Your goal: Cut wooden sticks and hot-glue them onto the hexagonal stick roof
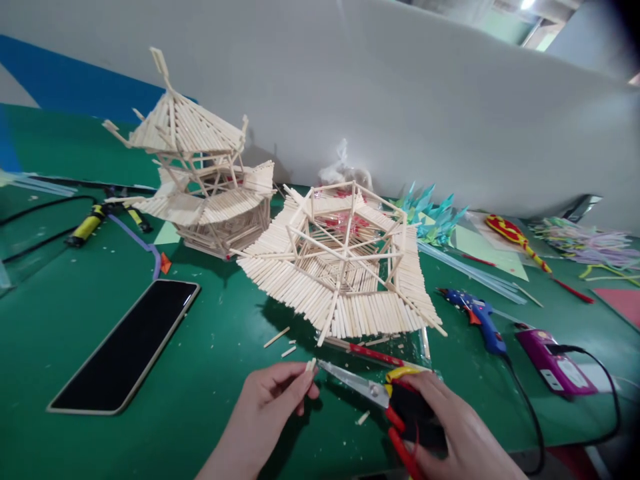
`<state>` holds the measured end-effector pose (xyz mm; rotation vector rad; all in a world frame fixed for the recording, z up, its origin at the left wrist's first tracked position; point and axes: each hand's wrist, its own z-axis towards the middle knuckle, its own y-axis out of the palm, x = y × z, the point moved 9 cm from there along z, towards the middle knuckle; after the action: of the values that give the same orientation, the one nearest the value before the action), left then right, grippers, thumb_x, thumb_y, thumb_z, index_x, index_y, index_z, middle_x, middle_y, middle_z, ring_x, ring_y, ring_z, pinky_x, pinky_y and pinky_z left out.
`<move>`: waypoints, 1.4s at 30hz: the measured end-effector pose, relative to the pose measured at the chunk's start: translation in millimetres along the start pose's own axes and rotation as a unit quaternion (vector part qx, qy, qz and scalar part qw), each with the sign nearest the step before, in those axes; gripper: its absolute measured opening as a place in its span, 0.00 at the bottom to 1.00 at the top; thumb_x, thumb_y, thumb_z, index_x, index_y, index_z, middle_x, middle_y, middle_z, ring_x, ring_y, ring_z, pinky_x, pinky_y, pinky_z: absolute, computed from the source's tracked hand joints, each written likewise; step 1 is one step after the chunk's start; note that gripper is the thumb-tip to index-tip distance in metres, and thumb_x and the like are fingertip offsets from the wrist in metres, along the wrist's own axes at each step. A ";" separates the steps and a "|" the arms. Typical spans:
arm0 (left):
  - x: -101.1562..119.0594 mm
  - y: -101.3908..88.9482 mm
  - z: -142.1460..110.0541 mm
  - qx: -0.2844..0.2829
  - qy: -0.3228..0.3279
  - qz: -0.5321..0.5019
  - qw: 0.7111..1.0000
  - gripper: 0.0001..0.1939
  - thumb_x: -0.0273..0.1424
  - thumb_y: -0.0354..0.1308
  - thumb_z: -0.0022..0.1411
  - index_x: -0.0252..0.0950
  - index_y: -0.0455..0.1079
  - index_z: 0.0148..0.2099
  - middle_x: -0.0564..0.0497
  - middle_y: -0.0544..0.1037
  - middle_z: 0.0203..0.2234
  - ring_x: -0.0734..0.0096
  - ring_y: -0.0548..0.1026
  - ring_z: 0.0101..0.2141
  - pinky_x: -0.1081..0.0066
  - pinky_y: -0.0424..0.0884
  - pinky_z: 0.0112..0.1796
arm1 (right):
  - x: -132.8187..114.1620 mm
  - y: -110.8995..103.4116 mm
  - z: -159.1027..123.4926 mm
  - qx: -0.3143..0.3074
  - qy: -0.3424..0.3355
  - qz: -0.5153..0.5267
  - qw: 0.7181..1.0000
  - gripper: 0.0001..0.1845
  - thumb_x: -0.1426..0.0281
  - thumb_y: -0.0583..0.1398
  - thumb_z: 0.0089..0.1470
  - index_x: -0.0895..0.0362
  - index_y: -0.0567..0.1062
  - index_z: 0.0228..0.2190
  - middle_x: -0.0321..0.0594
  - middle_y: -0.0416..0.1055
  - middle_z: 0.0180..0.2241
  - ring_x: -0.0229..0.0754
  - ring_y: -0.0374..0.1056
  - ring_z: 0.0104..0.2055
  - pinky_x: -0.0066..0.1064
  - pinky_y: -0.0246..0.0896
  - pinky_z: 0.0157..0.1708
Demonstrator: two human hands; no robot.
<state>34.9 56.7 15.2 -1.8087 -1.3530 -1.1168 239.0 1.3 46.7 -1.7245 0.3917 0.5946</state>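
Note:
My left hand [280,393] pinches short pale wooden sticks [311,365] between thumb and fingers, their ends poking up. Scissors [357,383] with red and yellow handles are gripped in my right hand [450,423]. Their blade tips point left, close beside the stick ends; whether they touch I cannot tell. Just beyond both hands sits a many-sided stick roof frame [370,317] with an open lattice on top. Farther back on the left stands a tiered pagoda model [215,207] of similar sticks. Loose stick bits [277,337] lie in front of the frame.
A dark-screened phone [127,350] lies at left. On the right are a blue glue gun [477,317], a purple power strip [555,363] and its black cable [613,393]. Teal folded paper [433,213] and a red-yellow ornament [515,237] lie near the pale wall [400,100].

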 end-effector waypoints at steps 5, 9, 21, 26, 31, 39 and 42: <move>8.8 -14.1 -4.3 0.057 0.061 0.085 0.993 0.09 0.35 0.55 0.54 0.37 0.74 0.30 0.51 0.74 0.21 0.71 0.66 0.22 0.74 0.62 0.25 | -7.3 22.4 0.3 -0.021 0.013 0.083 0.996 0.18 0.70 0.58 0.42 0.53 0.64 0.39 0.38 0.74 0.28 0.41 0.69 0.26 0.30 0.65 0.26; 14.8 -20.5 -9.7 0.074 0.088 0.107 0.988 0.08 0.34 0.55 0.53 0.37 0.74 0.29 0.51 0.74 0.22 0.70 0.67 0.22 0.74 0.63 0.25 | 3.6 34.3 -2.9 0.017 0.070 0.084 0.994 0.23 0.68 0.59 0.39 0.54 0.64 0.41 0.38 0.73 0.25 0.40 0.67 0.21 0.31 0.64 0.21; 6.1 -4.2 -10.2 -0.103 0.044 -0.017 0.994 0.09 0.35 0.57 0.53 0.35 0.75 0.31 0.52 0.72 0.19 0.73 0.66 0.22 0.76 0.61 0.23 | -28.4 38.6 6.3 0.022 -0.072 0.063 0.995 0.31 0.69 0.62 0.37 0.56 0.62 0.46 0.49 0.70 0.42 0.52 0.68 0.42 0.36 0.65 0.37; 5.4 -2.5 -11.4 -0.125 0.055 -0.047 0.989 0.09 0.35 0.58 0.53 0.36 0.76 0.31 0.51 0.72 0.21 0.74 0.67 0.22 0.76 0.62 0.22 | -36.0 30.8 6.5 0.036 -0.067 0.049 0.996 0.30 0.66 0.61 0.38 0.56 0.63 0.46 0.50 0.69 0.43 0.54 0.67 0.43 0.38 0.66 0.36; 2.2 -2.8 -9.9 -0.131 0.055 -0.038 0.989 0.09 0.36 0.57 0.54 0.38 0.76 0.34 0.51 0.73 0.21 0.74 0.67 0.22 0.76 0.62 0.23 | -36.5 30.4 5.8 0.022 -0.090 0.036 0.995 0.31 0.67 0.61 0.38 0.56 0.62 0.47 0.50 0.68 0.45 0.53 0.66 0.45 0.36 0.66 0.38; 2.5 -0.7 -9.3 -0.142 0.036 -0.055 0.988 0.09 0.35 0.59 0.53 0.38 0.76 0.34 0.53 0.72 0.19 0.76 0.66 0.21 0.77 0.60 0.22 | -37.7 24.1 6.6 0.064 -0.077 0.080 0.992 0.29 0.68 0.61 0.36 0.56 0.64 0.45 0.49 0.70 0.42 0.52 0.67 0.42 0.37 0.66 0.36; 0.3 0.8 -9.0 -0.147 0.011 -0.055 0.988 0.09 0.35 0.59 0.53 0.36 0.76 0.33 0.54 0.71 0.17 0.78 0.64 0.20 0.78 0.58 0.22 | -32.2 27.0 7.4 0.069 -0.033 0.130 0.988 0.27 0.67 0.61 0.34 0.55 0.68 0.42 0.47 0.73 0.37 0.51 0.70 0.36 0.38 0.66 0.32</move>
<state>33.3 49.0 19.5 -1.9362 -1.3453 -1.4552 196.5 0.4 42.7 -1.5277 0.6030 0.7932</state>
